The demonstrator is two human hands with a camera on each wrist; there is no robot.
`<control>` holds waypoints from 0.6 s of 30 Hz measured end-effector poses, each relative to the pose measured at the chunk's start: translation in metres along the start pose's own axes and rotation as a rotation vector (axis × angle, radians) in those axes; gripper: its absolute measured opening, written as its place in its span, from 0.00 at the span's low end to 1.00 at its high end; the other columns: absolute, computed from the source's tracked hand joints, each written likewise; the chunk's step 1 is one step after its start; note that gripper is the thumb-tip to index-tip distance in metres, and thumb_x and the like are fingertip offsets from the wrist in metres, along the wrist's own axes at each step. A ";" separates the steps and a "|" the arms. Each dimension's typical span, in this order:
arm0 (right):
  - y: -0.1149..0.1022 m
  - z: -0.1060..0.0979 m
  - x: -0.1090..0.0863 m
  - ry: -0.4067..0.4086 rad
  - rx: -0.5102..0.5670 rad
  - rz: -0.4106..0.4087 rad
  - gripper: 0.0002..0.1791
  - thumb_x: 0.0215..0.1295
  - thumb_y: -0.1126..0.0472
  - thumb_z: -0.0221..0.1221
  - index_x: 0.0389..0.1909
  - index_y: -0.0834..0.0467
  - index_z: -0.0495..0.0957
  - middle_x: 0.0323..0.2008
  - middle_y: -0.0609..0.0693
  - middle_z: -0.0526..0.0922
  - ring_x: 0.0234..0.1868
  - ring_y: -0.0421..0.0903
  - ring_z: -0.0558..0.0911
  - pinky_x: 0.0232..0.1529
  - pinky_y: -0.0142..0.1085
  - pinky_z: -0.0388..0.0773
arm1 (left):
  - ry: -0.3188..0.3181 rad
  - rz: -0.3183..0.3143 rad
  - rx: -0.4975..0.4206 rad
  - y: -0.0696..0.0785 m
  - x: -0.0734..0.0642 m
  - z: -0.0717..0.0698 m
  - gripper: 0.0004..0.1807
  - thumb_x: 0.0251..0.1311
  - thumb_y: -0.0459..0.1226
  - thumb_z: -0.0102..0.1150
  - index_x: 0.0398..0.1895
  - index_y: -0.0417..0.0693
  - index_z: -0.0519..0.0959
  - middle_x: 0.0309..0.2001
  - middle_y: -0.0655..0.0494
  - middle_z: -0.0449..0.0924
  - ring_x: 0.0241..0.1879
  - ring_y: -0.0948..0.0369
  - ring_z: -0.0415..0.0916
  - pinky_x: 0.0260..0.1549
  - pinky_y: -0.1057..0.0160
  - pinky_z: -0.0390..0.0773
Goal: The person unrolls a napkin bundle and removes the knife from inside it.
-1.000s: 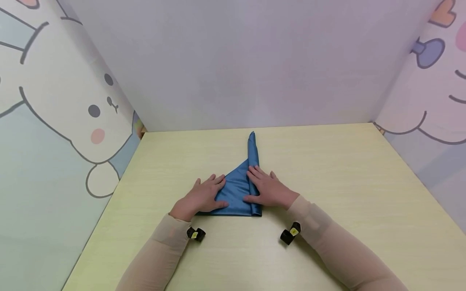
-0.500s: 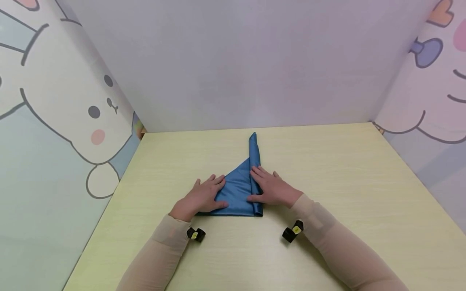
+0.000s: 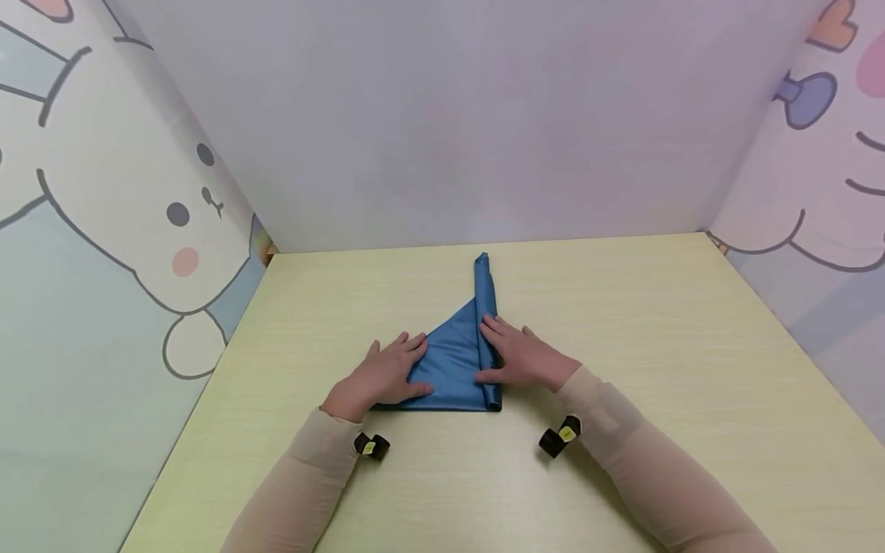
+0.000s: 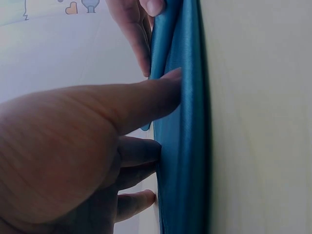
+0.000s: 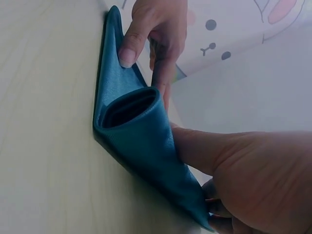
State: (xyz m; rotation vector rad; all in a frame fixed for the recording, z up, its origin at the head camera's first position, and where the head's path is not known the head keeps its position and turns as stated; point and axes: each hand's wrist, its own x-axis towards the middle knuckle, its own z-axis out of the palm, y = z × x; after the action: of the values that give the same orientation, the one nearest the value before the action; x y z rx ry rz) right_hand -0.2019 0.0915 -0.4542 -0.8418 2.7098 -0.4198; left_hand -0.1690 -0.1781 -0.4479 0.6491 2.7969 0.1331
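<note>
A shiny blue cloth [image 3: 452, 361] lies on the table, its flat part sloping down to the left. Its right side is rolled into a narrow upright tube [image 3: 485, 288] that points away from me. My left hand [image 3: 387, 372] rests on the left part of the cloth, fingers extended and thumb near the front edge. My right hand [image 3: 522, 355] lies over the roll, fingertips on its upper side and thumb at its lower left. In the right wrist view the hollow near end of the roll [image 5: 131, 109] shows layered cloth inside.
The pale wood table [image 3: 622, 307] extends around the cloth, with a plain wall [image 3: 442, 123] behind it. Cartoon-printed panels [image 3: 124, 200] flank both sides. A small black camera [image 3: 372, 446] is worn at each wrist.
My right hand and the roll have shifted slightly to the right, and a little more of the flat cloth shows between the hands. My left hand has stayed in place.
</note>
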 end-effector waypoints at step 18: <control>0.008 -0.008 -0.004 -0.034 0.029 -0.005 0.55 0.57 0.35 0.62 0.75 0.62 0.50 0.75 0.59 0.46 0.75 0.56 0.48 0.65 0.63 0.49 | 0.001 0.000 -0.003 -0.001 0.001 0.001 0.46 0.59 0.61 0.56 0.75 0.48 0.56 0.76 0.56 0.48 0.74 0.50 0.44 0.62 0.33 0.50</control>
State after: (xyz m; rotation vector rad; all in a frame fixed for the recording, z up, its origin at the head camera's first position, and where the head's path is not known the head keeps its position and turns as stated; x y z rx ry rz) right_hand -0.2050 0.1017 -0.4488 -0.8409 2.6648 -0.4413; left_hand -0.1695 -0.1785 -0.4493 0.6491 2.7969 0.1376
